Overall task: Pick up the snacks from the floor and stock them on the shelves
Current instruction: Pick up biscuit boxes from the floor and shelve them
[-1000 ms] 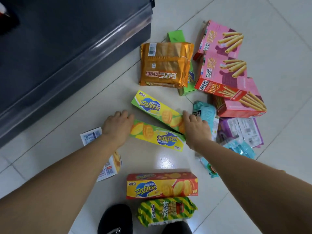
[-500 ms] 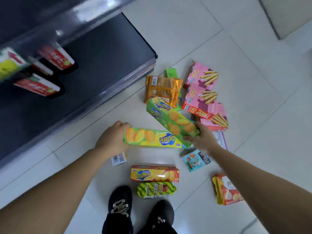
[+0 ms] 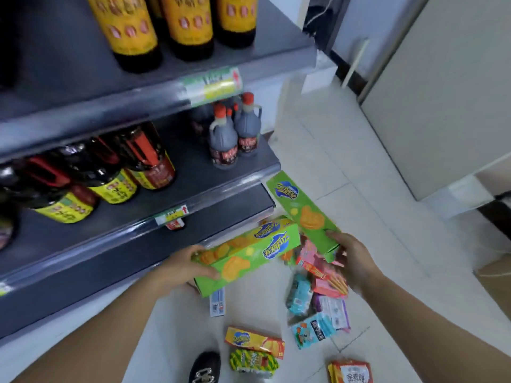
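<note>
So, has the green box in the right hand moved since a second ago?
Yes. The green box is up off the floor, lifted by the right hand above the pink boxes that stayed down.

Left grip (image 3: 184,268) holds one green cracker box (image 3: 249,254) by its near left end, above the floor (image 3: 359,167). Right grip (image 3: 352,258) holds a second green box (image 3: 301,214), tilted, far end beside the shelf edge (image 3: 260,175). Loose snack packs (image 3: 300,294) lie below.
</note>
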